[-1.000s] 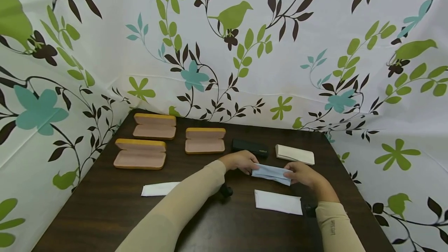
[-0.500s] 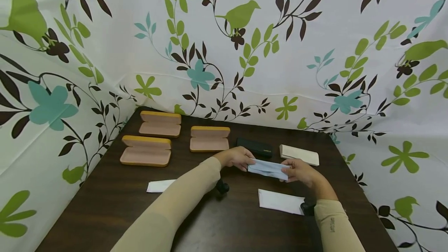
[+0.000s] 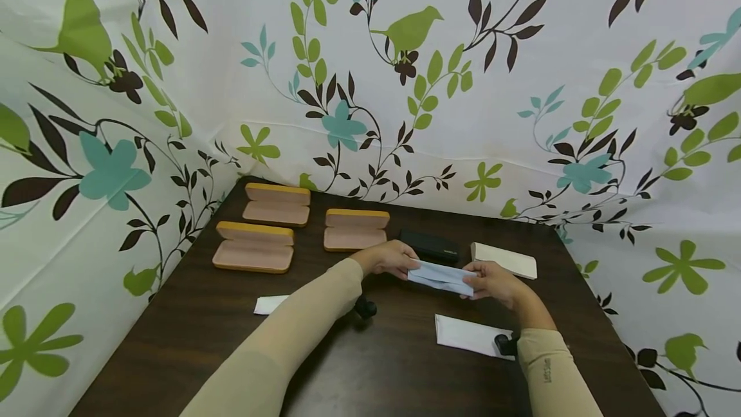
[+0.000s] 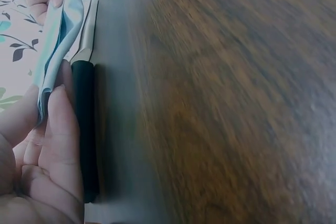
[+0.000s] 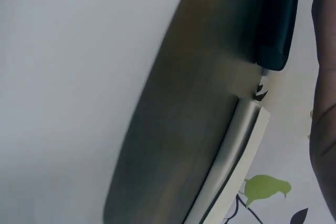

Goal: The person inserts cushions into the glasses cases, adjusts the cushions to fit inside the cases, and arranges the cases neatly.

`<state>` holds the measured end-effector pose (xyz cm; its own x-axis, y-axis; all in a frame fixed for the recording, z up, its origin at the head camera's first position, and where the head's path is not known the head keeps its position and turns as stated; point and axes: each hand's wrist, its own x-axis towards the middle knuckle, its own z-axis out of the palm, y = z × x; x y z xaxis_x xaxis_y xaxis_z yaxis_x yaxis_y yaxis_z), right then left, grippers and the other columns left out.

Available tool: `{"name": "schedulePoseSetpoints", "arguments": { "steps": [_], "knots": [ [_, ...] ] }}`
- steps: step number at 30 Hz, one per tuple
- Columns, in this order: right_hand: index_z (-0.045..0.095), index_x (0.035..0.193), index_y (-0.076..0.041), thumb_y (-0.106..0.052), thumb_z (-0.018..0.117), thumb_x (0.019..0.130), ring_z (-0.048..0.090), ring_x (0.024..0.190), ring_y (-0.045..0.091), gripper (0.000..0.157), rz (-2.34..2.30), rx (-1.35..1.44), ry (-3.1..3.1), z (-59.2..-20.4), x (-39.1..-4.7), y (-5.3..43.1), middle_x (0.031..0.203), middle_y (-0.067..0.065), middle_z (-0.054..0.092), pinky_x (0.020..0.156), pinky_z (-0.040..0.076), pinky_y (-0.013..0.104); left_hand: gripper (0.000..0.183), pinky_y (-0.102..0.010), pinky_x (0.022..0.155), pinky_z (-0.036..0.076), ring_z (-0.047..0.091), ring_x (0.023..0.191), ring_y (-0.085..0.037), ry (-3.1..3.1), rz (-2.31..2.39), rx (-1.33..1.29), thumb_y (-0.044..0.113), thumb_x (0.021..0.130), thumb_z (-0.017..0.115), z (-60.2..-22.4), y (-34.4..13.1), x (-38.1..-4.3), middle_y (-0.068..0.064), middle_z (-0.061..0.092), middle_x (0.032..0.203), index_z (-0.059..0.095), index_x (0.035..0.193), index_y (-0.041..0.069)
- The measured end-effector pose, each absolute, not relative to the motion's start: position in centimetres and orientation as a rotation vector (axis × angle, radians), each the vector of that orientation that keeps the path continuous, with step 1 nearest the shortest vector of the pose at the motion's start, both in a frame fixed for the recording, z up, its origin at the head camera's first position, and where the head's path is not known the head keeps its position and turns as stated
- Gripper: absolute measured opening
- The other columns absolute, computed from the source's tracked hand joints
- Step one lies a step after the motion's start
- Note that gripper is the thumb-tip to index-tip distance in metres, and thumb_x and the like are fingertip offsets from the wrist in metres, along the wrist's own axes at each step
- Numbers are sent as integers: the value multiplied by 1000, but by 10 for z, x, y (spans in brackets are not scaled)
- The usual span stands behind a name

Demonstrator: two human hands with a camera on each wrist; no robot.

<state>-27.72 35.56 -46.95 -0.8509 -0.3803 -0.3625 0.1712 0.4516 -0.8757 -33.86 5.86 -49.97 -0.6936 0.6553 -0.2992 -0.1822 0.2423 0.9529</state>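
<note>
Between my two hands stretches a folded light-blue cloth (image 3: 440, 277), held level above the table. My left hand (image 3: 389, 259) pinches its left end between thumb and fingers, as the left wrist view shows close up. At the other end, my right hand (image 3: 492, 282) grips it the same way; in the right wrist view only a strip of that hand appears at the edge. Just behind the cloth lie a long dark case (image 3: 429, 246) and a cream case (image 3: 503, 260). Closer to me is a flat white folded piece (image 3: 470, 336), partly hidden by the right wrist's camera.
Three open glasses cases with yellow edges stand at the back left: one farthest (image 3: 276, 204), one nearer (image 3: 255, 248), one toward the middle (image 3: 356, 230). Another white folded piece (image 3: 269, 304) is partly covered by my left sleeve. Patterned curtain hangs behind the table (image 3: 191, 352).
The head view has swung slightly left. Both hands, still gripping the cloth ends, have shifted a little left relative to the dark case. The cases and white pieces have stayed put.
</note>
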Motion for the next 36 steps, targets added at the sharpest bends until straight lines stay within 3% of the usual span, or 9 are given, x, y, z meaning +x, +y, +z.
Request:
{"name": "schedulePoseSetpoints", "arguments": {
  "steps": [22, 36],
  "knots": [
    [53, 127, 12, -8, 59, 103, 72, 89, 25, 31, -1422, -218, 2145, -468, -289, 329, 104, 13, 68, 75, 60, 31, 25, -29, 74, 60, 67, 84, -17, 1832, 1564, 385, 11, 99, 68, -491, 21, -333, -11, 71, 99, 69, 118, -5],
    [54, 126, 12, -8, 60, 103, 73, 88, 25, 31, -1438, -251, 2111, -469, -297, 310, 102, 13, 67, 73, 60, 30, 29, -34, 82, 60, 66, 85, -17, 1855, 1600, 333, 13, 101, 65, -492, 1, -328, -11, 69, 100, 67, 123, -5]
  ]
}}
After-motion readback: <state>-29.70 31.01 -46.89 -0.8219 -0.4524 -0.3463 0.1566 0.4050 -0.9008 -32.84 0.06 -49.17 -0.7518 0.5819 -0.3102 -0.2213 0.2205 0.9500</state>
